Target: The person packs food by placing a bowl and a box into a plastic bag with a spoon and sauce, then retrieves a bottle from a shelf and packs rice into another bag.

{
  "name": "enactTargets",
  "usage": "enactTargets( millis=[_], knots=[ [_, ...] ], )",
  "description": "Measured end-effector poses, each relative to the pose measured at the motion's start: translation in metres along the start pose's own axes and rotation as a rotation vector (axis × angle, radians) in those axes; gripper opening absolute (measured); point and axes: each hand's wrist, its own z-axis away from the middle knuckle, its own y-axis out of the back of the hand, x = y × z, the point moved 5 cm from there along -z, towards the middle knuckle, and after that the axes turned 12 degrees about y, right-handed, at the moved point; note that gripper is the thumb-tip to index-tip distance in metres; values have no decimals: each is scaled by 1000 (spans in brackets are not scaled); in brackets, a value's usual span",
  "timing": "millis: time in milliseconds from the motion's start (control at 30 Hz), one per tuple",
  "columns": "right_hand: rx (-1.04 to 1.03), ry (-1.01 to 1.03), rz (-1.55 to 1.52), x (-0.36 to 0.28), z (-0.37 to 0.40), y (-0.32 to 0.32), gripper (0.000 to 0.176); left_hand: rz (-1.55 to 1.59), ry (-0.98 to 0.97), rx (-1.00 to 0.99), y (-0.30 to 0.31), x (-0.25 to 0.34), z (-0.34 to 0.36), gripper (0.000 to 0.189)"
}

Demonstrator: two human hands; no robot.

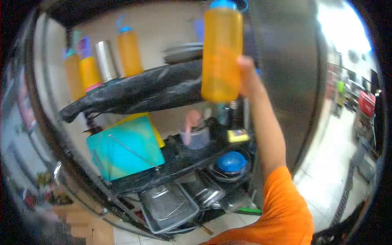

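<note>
My right hand [247,79] is wrapped round a yellow translucent bottle [221,53] with a blue cap, held upright at the height of the upper shelf. The fingers show faintly through its wall; the thumb lies along its right side. To the left, on the black-covered upper shelf [139,92], stand a similar yellow bottle [130,53] with a blue cap, a silver metal tumbler [107,61], and a yellow bottle with a purple upper part [88,69]. Another yellowish bottle [73,75] stands at the far left. My left hand is out of view.
On the lower shelf are a turquoise cutting board [126,147], a utensil holder [194,138] and a blue bowl [231,161]. Below sit a grey tray [169,208] and metal pans [206,190]. A dark panel [286,81] stands right of the shelves, beside a tiled floor [322,175].
</note>
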Motion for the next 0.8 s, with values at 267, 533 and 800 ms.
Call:
enactTargets(
  millis=[267,533,800],
  knots=[
    [213,-602,617,-8,338,-62,104,344,-797,-734,10,414,173,70],
    [328,-683,1008,-95,453,-59,85,-29,-993,-914,-157,438,224,88],
    [1162,-569,748,-209,496,34,58,-313,-1233,-1103,-275,491,341,90]
  ],
)
